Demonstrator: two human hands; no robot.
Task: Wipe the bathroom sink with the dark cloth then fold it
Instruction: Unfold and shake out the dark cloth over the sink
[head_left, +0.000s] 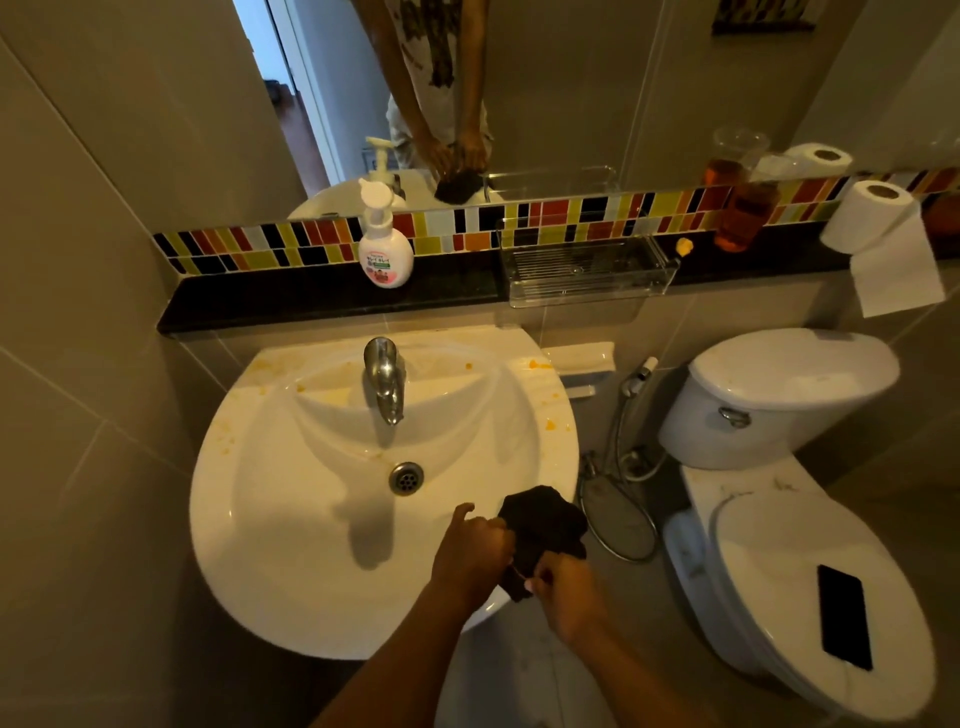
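Observation:
The white bathroom sink (291, 499) fills the middle of the view, with orange-yellow stains along its back rim and right edge. A metal tap (384, 382) stands at its back and a drain (406, 478) lies in the bowl. The dark cloth (543, 525) is bunched over the sink's front right rim. My left hand (470, 553) grips the cloth's left side. My right hand (563, 590) pinches its lower edge. Both hands hold the cloth between them.
A soap pump bottle (385, 244), a clear plastic tray (587, 270), an amber bottle (743, 218) and a toilet roll (872, 218) stand on the dark ledge. A toilet (779, 561) with a black phone (844, 616) on its lid sits right. A spray hose (618, 431) hangs between.

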